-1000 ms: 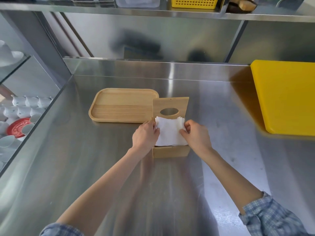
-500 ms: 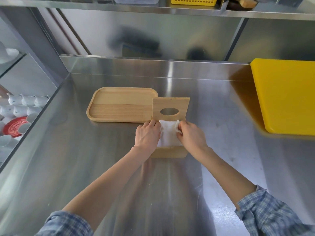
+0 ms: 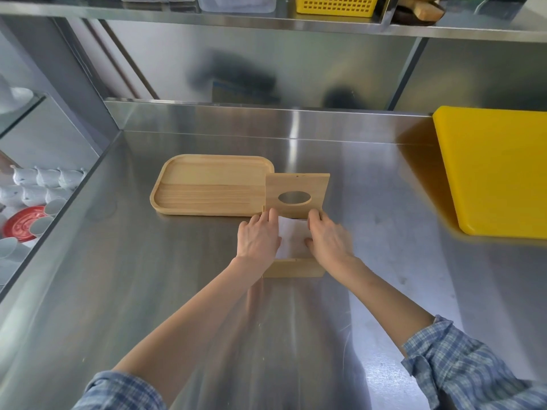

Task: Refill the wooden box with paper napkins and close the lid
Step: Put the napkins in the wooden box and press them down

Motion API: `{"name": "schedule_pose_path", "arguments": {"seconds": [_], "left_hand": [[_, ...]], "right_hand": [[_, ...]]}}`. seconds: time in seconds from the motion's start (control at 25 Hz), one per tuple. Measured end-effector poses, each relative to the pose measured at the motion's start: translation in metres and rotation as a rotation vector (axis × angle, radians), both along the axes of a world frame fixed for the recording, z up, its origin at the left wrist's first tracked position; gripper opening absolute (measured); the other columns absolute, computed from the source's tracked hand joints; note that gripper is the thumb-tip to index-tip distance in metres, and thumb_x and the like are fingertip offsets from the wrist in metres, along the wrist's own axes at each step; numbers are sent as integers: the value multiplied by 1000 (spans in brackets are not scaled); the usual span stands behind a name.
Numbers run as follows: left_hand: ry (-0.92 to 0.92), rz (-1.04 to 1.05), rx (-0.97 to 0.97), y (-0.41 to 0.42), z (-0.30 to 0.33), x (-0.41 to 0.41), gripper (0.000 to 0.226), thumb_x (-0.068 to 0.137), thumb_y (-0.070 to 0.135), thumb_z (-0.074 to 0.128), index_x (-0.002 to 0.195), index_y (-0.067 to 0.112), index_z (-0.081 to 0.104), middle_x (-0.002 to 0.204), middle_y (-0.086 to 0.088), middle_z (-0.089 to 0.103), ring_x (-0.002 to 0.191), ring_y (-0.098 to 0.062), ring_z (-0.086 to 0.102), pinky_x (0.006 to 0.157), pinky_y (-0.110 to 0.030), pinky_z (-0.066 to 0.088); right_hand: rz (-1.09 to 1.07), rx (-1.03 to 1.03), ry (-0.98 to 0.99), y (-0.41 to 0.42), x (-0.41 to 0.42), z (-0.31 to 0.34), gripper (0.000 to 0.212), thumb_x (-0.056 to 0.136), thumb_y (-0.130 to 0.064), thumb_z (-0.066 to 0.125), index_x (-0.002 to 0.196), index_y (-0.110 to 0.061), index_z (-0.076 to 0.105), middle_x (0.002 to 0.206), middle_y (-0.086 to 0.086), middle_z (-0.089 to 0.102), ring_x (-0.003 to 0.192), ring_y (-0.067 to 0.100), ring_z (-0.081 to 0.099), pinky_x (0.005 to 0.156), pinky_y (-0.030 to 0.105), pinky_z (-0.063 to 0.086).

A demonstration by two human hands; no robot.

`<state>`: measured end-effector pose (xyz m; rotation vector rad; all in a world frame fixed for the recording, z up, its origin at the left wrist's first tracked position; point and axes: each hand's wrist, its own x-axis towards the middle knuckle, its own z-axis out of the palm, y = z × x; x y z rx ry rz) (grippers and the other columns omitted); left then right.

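Note:
The small wooden box (image 3: 293, 268) stands on the steel counter in the middle of the view. Its lid (image 3: 297, 184), with an oval hole, stands upright at the box's far side. White paper napkins (image 3: 293, 242) lie inside the box, between my hands. My left hand (image 3: 258, 236) presses flat on the napkins' left side, fingers pointing away. Pressing on their right side is my right hand (image 3: 328, 241), its thumb on the paper. Both hands cover most of the stack and the box's side walls.
An empty wooden tray (image 3: 207, 187) lies just left of the box and behind it. A yellow cutting board (image 3: 497, 170) lies at the right. White cups and a red plate (image 3: 20, 223) sit below the counter's left edge (image 3: 74, 199). A shelf (image 3: 266, 22) runs overhead.
The napkin stack, held above the box a second ago, has gone down into it. Both hands have flattened on top of it and moved closer together.

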<state>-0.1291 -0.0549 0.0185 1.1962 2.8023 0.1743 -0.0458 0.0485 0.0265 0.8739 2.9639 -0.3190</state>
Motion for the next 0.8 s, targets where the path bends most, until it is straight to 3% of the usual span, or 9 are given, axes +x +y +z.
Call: {"name": "schedule_pose_path", "arguments": {"seconds": [0.12, 0.24, 0.36, 0.48, 0.6, 0.8], "left_hand": [[69, -42, 67, -9, 1, 3, 34, 89, 28, 50, 118, 11, 42, 119, -5, 49, 106, -22, 50, 80, -30, 34], [64, -170, 70, -13, 3, 3, 28, 92, 25, 42, 118, 17, 51, 122, 0, 53, 113, -19, 46, 90, -28, 23], [35, -245, -143, -10, 4, 3, 32, 95, 27, 34, 117, 13, 54, 125, -1, 57, 122, -20, 42, 101, -32, 20], [35, -272, -339, -5, 3, 4, 43, 98, 35, 25, 119, 9, 52, 129, -3, 56, 130, -20, 35, 111, -40, 13], [20, -286, -441, 1, 2, 2, 52, 98, 40, 15, 129, 12, 46, 139, -1, 48, 138, -18, 24, 115, -46, 3], [-36, -283, -452, 1, -3, -1, 54, 97, 40, 11, 135, 14, 39, 147, 2, 37, 142, -16, 13, 115, -50, -7]], "right_hand": [[36, -2, 115, 0, 7, 7, 19, 86, -15, 53, 103, -8, 46, 109, 9, 53, 87, 33, 58, 59, 32, 34], [158, 88, 71, -5, 11, 8, 18, 90, -16, 45, 106, -11, 53, 113, 5, 54, 104, 25, 52, 76, 32, 35], [214, 127, -90, -12, 10, 3, 23, 89, -9, 43, 108, -9, 55, 118, 5, 54, 114, 23, 47, 99, 37, 26], [207, 141, -257, -11, 8, 0, 27, 91, -15, 43, 115, -10, 55, 127, 7, 53, 131, 21, 35, 114, 49, 8], [230, 136, -388, -8, 7, -3, 35, 96, -25, 33, 122, -14, 53, 139, 4, 46, 143, 18, 12, 114, 56, -4], [215, 15, -405, -5, 5, -6, 47, 97, -28, 17, 120, -14, 55, 144, 2, 42, 144, 16, 3, 113, 56, -7]]}}
